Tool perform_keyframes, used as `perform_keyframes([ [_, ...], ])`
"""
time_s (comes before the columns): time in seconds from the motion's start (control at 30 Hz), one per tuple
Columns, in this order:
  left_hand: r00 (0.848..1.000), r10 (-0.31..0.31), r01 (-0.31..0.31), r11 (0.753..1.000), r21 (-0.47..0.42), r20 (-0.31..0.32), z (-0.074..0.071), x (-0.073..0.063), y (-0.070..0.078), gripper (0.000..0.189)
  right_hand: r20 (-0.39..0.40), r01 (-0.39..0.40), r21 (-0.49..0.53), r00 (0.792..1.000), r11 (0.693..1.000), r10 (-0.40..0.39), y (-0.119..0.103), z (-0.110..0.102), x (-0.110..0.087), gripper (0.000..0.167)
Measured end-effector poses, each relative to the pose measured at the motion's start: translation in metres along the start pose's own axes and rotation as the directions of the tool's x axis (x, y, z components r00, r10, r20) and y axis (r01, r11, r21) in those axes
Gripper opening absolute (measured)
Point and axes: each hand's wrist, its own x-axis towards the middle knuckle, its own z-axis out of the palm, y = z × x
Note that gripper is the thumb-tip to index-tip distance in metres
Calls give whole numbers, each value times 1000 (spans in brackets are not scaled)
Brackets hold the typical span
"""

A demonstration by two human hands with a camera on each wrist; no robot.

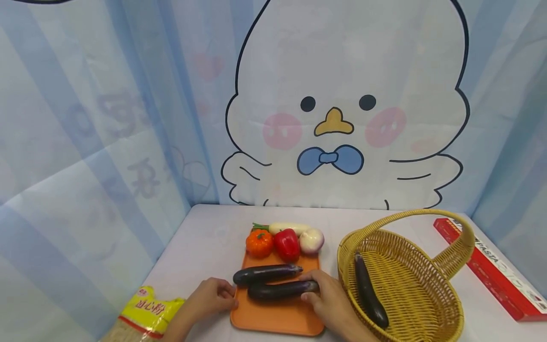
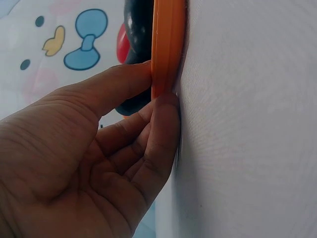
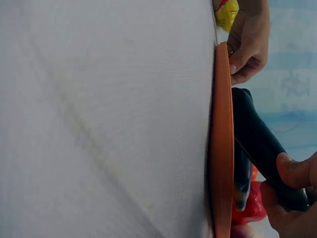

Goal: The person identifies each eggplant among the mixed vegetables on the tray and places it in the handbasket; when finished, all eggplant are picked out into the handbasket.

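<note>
On the orange tray (image 1: 278,324) lie two dark eggplants. My right hand (image 1: 331,300) grips the stem end of the nearer eggplant (image 1: 278,290). In the right wrist view this eggplant (image 3: 260,136) slants, its gripped end away from the tray and its other end close to it. The farther eggplant (image 1: 265,274) lies just behind. My left hand (image 1: 210,298) pinches the tray's left edge between thumb and fingers, clearly so in the left wrist view. To the right, a woven basket (image 1: 423,304) with an arched handle holds another eggplant (image 1: 368,290).
At the tray's far end sit a small orange pumpkin (image 1: 259,243), a red bell pepper (image 1: 287,245), a purple-white round vegetable (image 1: 311,241) and a white radish (image 1: 290,228). A yellow-topped bag (image 1: 149,311) is at left, a red pasta box (image 1: 491,270) at right.
</note>
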Motion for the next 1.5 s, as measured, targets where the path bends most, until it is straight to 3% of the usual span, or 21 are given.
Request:
perform_keyframes([
  [0.33,1000,-10,10,1000,-4,2,1,0,-1,32,-1,77,-18,997,997,-77,-14,-14,-7,28],
  [0.53,999,-35,35,999,-12,5,0,1,1,31,84,54,126,994,991,-65,-26,-28,-13,27],
  [0.77,999,-35,35,999,-22,14,0,2,0,29,191,16,274,979,962,-71,-38,-47,-18,28],
  [0.93,999,-43,43,999,-16,13,-1,1,2,30,237,8,314,968,950,-86,-41,-64,-21,28],
  [1.27,999,-47,47,999,-9,3,0,-2,4,28,392,-37,407,910,913,-138,-45,-103,-21,27],
  [1.5,1000,-23,23,1000,-13,6,0,-2,2,32,446,48,419,859,907,-251,-36,-130,-18,27],
])
